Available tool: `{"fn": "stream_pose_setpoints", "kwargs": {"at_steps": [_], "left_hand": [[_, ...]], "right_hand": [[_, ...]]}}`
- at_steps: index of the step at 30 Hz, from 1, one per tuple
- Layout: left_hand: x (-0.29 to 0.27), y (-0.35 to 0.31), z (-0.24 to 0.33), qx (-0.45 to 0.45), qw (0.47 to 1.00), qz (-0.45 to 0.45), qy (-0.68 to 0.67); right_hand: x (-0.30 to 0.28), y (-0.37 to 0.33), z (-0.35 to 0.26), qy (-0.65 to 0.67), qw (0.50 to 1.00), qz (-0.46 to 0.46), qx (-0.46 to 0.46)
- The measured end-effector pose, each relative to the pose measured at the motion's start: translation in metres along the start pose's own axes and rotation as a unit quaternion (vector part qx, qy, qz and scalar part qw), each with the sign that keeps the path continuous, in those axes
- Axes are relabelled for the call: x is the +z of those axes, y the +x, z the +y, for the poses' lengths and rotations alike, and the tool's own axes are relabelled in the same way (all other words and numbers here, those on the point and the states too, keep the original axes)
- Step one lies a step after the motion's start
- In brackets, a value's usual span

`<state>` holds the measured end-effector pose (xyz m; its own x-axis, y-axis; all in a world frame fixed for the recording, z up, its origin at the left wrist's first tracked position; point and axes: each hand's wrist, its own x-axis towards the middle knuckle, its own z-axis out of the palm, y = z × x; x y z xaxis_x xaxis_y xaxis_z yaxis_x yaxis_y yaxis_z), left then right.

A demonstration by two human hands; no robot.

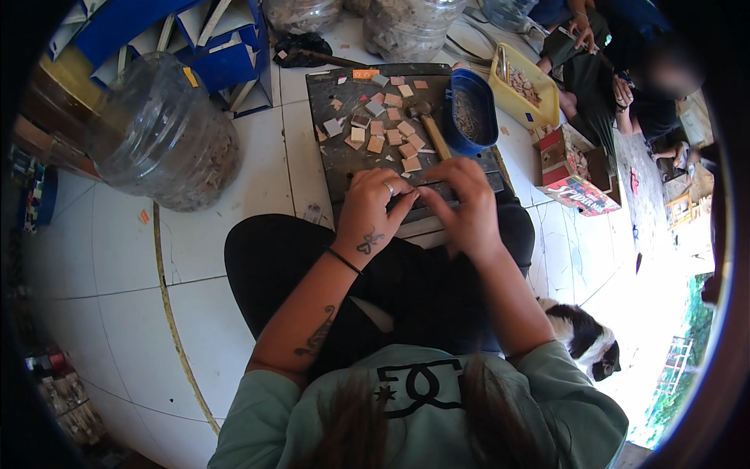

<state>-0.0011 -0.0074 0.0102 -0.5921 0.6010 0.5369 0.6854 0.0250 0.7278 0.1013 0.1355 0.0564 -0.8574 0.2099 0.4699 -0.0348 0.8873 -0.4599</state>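
My left hand (373, 205) and my right hand (469, 205) meet at the near edge of a low dark work board (324, 98). Fingertips of both are pinched together around something small and dark that I cannot make out. Just beyond them, many small square pieces (376, 144), mostly tan and some grey, lie scattered across the board. A hammer (431, 131) rests among them, its wooden handle pointing toward my right hand. At the board's right side stands a blue tub (451, 117) holding what look like small nails.
A yellow basin (553, 109) of small pieces and a red box (553, 160) stand to the right. Large clear plastic jars (168, 133) and blue box files (228, 72) are at left and behind. Another person (582, 102) sits at the upper right. A black-and-white cat (582, 332) is beside me.
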Motion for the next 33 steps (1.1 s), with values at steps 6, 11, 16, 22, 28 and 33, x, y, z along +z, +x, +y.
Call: {"fn": "stream_pose_setpoints", "kwargs": {"at_steps": [6, 11, 16, 22, 28, 33], "left_hand": [[0.004, -0.002, -0.002, 0.02, 0.999, 0.023, -0.016], [0.004, -0.003, -0.001, 0.023, 0.999, 0.024, -0.002], [0.006, -0.004, -0.001, 0.022, 0.999, 0.023, -0.013], [0.008, -0.004, 0.0, 0.021, 1.0, 0.012, -0.016], [0.007, -0.004, 0.001, 0.036, 0.999, 0.016, 0.007], [0.007, -0.005, 0.001, 0.039, 0.999, 0.02, 0.002]], "right_hand": [[-0.007, -0.025, 0.016, -0.197, 0.95, -0.135, 0.199], [-0.019, -0.028, 0.025, -0.01, 0.964, -0.126, 0.233], [-0.064, -0.061, -0.01, 0.259, 0.921, -0.117, 0.268], [-0.1, -0.096, -0.047, 0.114, 0.974, -0.118, 0.153], [-0.105, -0.099, -0.055, -0.004, 0.984, -0.15, 0.09], [-0.105, -0.099, -0.06, 0.007, 0.982, -0.151, 0.114]]}}
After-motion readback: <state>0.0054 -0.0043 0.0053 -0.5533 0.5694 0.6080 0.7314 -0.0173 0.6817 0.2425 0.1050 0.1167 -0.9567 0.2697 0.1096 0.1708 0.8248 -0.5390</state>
